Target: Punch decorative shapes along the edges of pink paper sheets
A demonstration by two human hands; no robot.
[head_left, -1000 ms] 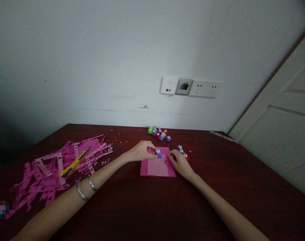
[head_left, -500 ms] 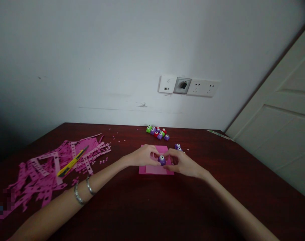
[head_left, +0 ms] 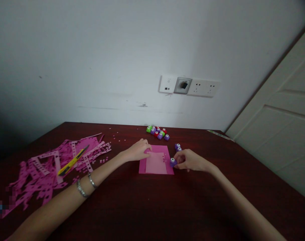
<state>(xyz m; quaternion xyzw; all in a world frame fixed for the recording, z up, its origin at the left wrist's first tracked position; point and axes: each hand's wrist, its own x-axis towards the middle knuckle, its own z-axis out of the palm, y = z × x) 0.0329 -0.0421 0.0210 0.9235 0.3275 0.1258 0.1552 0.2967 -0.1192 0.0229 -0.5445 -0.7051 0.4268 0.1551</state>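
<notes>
My right hand [head_left: 192,160] grips a small purple craft punch [head_left: 173,162] between thumb and fingers, at the right edge of a darker pink sheet [head_left: 143,167]. On that sheet lies a lighter pink paper [head_left: 155,164], with several tiny punched-out bits [head_left: 164,158] near its right side. My left hand [head_left: 138,150] rests at the sheet's upper left, fingers bent and apart from the thumb, holding nothing. Its fingertips are near or on the paper; contact is hard to tell. Beyond my right hand, more purple punches [head_left: 178,146] stand on the table.
Punches in green, red and purple [head_left: 157,132] form a cluster at the table's back. To the left, a pile of punched pink paper strips [head_left: 48,167] has a yellow utility knife [head_left: 72,163] on top. Wall sockets [head_left: 202,87] sit above the dark red table [head_left: 147,207].
My right hand has moved right with the purple punch, off the paper's middle. My left hand has let go of the punch and drawn back up-left. Tiny punched bits now show on the paper.
</notes>
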